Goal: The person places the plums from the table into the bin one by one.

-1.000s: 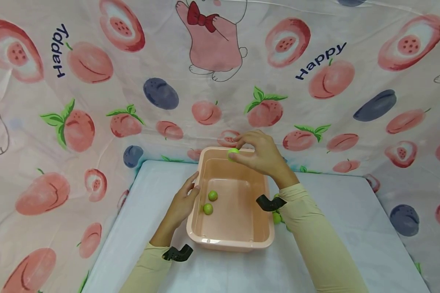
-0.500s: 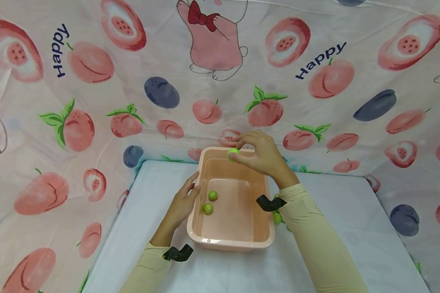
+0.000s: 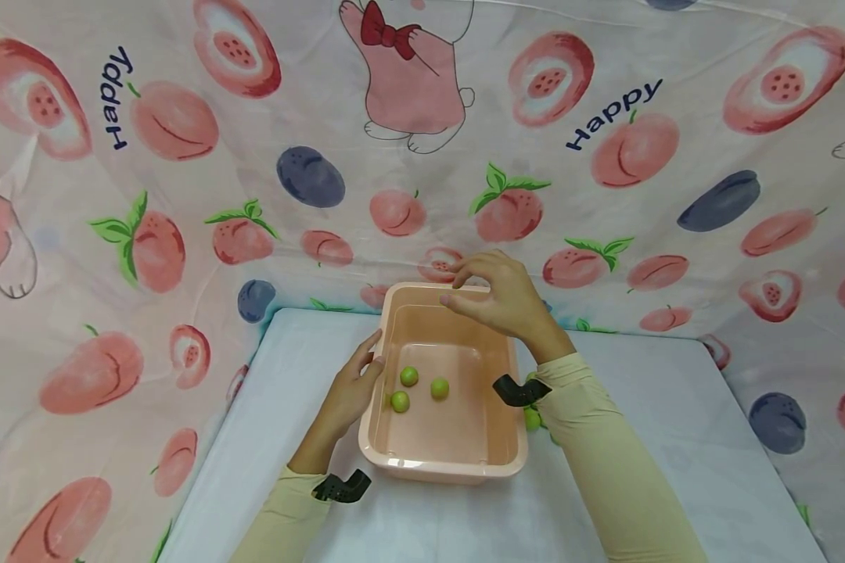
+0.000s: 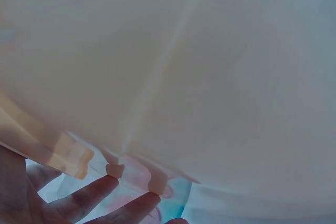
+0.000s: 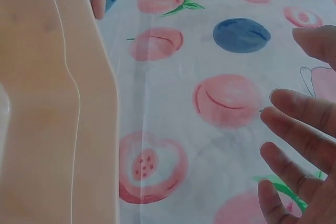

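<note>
A peach-colored plastic basin (image 3: 451,469) stands on the table, with three small green balls on its floor; one green ball (image 3: 440,389) lies nearest the middle. At the basin's left side, my left hand (image 3: 350,391) holds the rim, thumb over the edge and fingers along the outside wall. Those fingers (image 4: 86,198) look fairly straight in the left wrist view. Above the far right part of the basin hovers my right hand (image 3: 496,297). In the right wrist view its fingers (image 5: 294,166) are spread apart and hold nothing.
More green balls (image 3: 532,418) sit on the table right of the basin, partly hidden by the right wrist and its black wrist mount (image 3: 519,390). A fruit-printed cloth (image 3: 422,180) rises behind the white table surface (image 3: 648,438).
My right hand has let go of its green ball, which has dropped into the basin beside two others. The hand stays in place with its fingers parted; the left hand has not moved.
</note>
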### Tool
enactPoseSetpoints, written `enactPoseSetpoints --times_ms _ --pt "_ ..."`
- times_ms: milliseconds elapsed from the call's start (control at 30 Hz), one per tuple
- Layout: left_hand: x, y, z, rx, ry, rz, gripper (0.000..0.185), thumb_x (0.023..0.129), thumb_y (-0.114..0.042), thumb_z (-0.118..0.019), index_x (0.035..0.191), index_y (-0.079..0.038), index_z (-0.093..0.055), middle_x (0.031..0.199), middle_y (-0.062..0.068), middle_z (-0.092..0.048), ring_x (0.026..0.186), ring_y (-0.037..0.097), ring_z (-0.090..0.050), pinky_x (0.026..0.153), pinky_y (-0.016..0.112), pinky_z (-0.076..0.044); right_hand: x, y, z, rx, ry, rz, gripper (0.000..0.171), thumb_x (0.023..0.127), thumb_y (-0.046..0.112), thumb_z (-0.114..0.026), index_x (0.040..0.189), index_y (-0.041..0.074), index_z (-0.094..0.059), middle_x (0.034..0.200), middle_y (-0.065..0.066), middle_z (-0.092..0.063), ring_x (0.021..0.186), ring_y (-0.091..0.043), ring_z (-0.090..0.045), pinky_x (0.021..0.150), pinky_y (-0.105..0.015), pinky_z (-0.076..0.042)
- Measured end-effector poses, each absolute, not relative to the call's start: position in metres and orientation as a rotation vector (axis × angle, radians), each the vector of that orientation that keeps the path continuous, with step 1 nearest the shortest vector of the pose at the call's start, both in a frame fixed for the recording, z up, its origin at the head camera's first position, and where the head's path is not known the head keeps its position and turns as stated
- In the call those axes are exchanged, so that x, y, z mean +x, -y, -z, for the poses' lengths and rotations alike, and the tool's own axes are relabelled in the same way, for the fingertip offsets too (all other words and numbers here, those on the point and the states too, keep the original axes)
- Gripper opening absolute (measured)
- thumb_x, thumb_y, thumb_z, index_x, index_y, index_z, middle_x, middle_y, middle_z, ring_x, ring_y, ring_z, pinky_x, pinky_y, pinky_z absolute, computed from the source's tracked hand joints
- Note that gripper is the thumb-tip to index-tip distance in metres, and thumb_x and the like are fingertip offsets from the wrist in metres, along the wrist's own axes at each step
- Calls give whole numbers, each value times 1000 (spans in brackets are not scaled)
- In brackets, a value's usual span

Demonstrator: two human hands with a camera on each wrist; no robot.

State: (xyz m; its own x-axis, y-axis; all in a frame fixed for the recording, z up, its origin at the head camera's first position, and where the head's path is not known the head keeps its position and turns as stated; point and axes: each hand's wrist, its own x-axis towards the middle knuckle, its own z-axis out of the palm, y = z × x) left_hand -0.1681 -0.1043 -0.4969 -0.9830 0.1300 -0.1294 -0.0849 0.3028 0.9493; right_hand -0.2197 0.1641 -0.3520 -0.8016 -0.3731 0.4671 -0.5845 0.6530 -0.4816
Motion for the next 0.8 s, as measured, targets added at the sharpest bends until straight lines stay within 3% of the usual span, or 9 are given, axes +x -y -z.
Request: enactPoseSetpoints --times_ms 400,800 --pt "-167 104 495 38 -2385 -1746 50 108 -42 -44 156 -48 -33 151 17 -49 124 40 -62 94 51 -58 -217 -175 355 726 2525 -923 25 82 42 -83 87 19 -75 114 -1 -74 118 -22 -61 105 -49 -47" --pt "-168 103 496 47 -2383 -1749 50 108 -41 -45 157 -46 -34 156 18 -45 131 43 -56 101 56 -53 -214 -211 358 614 2580 -983 22 86 39 -80 89 18 -74 124 -1 -71 124 -22 -56 101 -53 -47"
